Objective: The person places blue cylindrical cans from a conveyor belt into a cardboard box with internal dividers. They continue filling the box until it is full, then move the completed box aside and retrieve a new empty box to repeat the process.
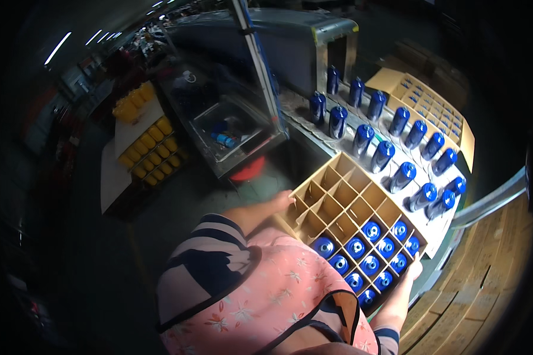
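In front of my body is a tilted, open cardboard box (331,207) split into square cells by card dividers. Blue rounded-top bottles or canisters (370,265) fill the cells on its near and right side; several far-left cells hold nothing. My left hand (283,201) is closed on the box's left edge. On the opposite side, my right hand (416,269) grips the right edge near its lower corner, fingers partly hidden. Just beyond the box, more blue canisters (363,140) stand upright in rows on a pale conveyor surface (435,231).
A second divided carton (466,145) sits beyond the conveyor. Metal machine housing (278,59) and a pole (257,65) rise at the back. Left of the box are a metal basin (204,133), a red stool-like object (247,170) and stacked yellow cylinders (151,145). Wooden slats (485,272) lie right.
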Motion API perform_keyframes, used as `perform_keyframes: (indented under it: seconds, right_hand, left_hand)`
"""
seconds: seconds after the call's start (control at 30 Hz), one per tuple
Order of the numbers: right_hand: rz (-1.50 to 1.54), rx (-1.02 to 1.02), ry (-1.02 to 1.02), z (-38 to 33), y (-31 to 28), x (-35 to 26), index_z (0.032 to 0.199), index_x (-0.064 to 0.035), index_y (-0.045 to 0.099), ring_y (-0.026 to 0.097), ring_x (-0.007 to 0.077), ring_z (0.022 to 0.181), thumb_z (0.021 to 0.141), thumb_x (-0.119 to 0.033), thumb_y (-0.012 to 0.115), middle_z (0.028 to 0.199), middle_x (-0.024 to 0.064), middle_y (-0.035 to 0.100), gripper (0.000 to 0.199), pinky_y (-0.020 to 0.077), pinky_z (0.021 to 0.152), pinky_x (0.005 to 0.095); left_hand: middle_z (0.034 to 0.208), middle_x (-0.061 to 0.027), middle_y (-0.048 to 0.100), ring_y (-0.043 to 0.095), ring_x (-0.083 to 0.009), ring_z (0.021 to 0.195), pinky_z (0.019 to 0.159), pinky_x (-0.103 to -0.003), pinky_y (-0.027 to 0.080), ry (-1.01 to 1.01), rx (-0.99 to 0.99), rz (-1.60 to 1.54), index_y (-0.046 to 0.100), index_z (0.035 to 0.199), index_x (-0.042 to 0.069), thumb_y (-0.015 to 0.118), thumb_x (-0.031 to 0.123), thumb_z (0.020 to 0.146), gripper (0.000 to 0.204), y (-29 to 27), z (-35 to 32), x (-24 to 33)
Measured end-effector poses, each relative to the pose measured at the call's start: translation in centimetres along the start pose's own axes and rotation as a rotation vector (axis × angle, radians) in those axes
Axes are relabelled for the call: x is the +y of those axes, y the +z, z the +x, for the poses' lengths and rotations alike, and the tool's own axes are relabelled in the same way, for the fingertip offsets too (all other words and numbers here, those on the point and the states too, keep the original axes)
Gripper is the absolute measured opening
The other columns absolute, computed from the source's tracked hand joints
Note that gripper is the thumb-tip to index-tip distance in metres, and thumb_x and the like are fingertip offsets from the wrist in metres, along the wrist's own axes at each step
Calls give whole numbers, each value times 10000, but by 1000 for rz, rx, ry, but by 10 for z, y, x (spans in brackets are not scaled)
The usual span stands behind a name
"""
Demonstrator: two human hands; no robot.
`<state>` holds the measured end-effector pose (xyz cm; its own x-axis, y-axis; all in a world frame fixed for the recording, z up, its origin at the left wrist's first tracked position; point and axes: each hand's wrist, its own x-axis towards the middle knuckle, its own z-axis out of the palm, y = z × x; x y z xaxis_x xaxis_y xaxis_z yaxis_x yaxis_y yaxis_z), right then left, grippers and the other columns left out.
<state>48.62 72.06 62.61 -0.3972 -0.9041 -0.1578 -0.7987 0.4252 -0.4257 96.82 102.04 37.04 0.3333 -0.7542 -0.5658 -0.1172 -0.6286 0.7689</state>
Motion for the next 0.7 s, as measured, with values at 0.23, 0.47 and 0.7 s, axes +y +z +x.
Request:
perform_keyframes:
  seconds: [0.23, 0.47, 0.7]
  right_hand:
    - [-255, 163, -43, -25, -14, -19, 894, -22, 726, 648, 347, 910, 799, -590, 644, 945, 166, 707, 582, 473, 840, 425]
    - [-279, 214, 53, -10, -12, -17, 985, -57, 720, 648, 317, 978, 770, -608, 664, 1006, 151, 701, 594, 471, 884, 414]
    - [-239, 250, 60, 1, -4, -35, 942, -57, 715, 652, 283, 909, 784, -556, 682, 919, 147, 700, 525, 471, 841, 399]
  left_hand:
    - [1074, -105, 690, 647, -157, 961, 852, -308, 502, -2, -257, -370, 598, 1215, 2, 641, 248, 910, 395, -52, 19, 9]
    - [1214, -80, 636, 605, -134, 1078, 949, -268, 466, 406, 0, -387, 619, 1216, 7, 634, 45, 884, 334, -38, 84, 141]
    - [1193, -79, 644, 597, -148, 1110, 980, -272, 448, 555, -256, -685, 616, 1205, -7, 632, -24, 873, 333, 11, 135, 248]
